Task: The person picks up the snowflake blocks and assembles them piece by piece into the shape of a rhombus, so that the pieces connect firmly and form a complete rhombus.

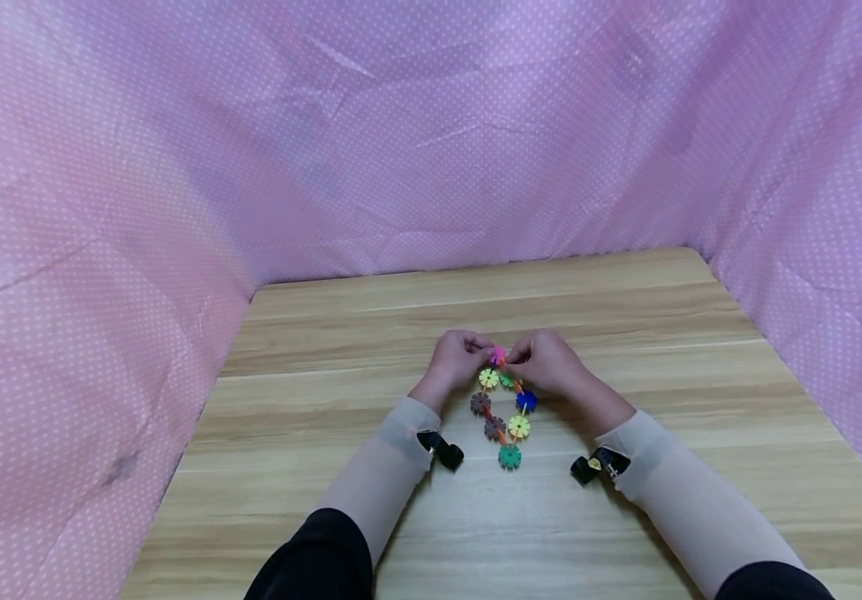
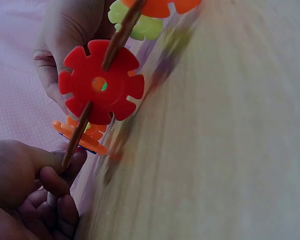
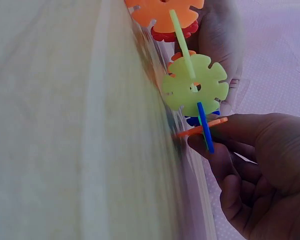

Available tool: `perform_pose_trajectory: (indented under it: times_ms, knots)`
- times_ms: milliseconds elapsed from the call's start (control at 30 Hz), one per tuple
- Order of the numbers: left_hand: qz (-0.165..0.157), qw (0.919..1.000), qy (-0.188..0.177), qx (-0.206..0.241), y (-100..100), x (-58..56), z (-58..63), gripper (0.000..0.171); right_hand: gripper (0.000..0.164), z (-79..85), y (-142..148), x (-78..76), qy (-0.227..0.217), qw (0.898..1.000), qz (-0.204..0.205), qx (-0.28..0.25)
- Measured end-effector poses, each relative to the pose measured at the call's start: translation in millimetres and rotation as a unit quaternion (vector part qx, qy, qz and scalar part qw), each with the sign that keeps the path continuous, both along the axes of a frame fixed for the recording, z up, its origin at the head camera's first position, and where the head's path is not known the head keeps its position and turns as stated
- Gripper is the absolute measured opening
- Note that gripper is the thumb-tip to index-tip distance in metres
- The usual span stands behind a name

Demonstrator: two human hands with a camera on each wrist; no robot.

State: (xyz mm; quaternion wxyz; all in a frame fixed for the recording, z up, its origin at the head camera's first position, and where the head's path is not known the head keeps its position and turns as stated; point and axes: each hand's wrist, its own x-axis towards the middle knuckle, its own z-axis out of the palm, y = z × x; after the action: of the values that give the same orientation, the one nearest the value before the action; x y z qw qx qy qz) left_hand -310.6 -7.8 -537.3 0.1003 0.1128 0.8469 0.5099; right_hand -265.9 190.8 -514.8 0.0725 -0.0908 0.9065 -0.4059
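A ring of notched plastic snowflake discs lies on the table in the head view, with a green disc (image 1: 509, 457) at its near end. At its far end sits a pink disc (image 1: 498, 357) between both hands. My left hand (image 1: 461, 357) pinches the ring there from the left, and my right hand (image 1: 545, 360) pinches it from the right. In the left wrist view a red disc (image 2: 120, 82) slots into brown ones near the left fingertips. The right wrist view shows a yellow-green disc (image 3: 210, 92) joined to a blue disc (image 3: 205, 127) beside the right fingertips. Fingers partly hide the pinched discs.
The wooden table (image 1: 326, 358) extends around the ring on all sides. Pink dotted cloth (image 1: 431, 150) hangs behind the table and along both sides. Small black cameras (image 1: 449, 455) are strapped at both wrists.
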Motion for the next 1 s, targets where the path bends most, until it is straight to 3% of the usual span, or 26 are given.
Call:
perform_pose_trajectory:
  times_ms: [267, 700, 1000]
  knots:
    - [-0.001, 1.0000, -0.006, 0.006, -1, -0.2, -0.9, 0.006, 0.011, -6.5, 2, -3.1, 0.003, 1.000, 0.004, -0.003]
    - [-0.012, 0.9985, 0.027, -0.046, -5, -2.6, 0.6, 0.006, 0.008, -7.5, 2, -6.0, 0.017, 1.000, 0.010, 0.009]
    - [-0.010, 0.9957, 0.034, -0.086, -17, -0.9, 9.1, 0.014, 0.012, 2.7, 6, -6.4, -0.014, 1.000, -0.009, 0.003]
